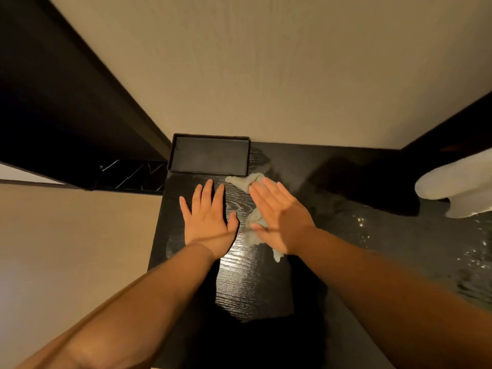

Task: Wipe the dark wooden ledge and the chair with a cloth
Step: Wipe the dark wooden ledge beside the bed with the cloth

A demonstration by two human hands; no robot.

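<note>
The tray (210, 136) sits on the ledge (253, 283) at its far left corner, against the wall (266, 75). The left hand (209, 222) lies flat on the ledge just before the tray. To its right, the right hand (279, 217) lies flat on the cloth (241, 182), which lies on the ledge.

— From where is the scene viewed?
— A single wide-angle view is given, taken from a camera worn on the head. It is aimed forward and steeply down onto the dark wooden ledge (250, 275).
— How near is it held?
— At arm's reach: the left hand (207, 222) and right hand (279, 219) are framed at centre. The wall (266, 75) behind is splayed outward by the lens.
</note>
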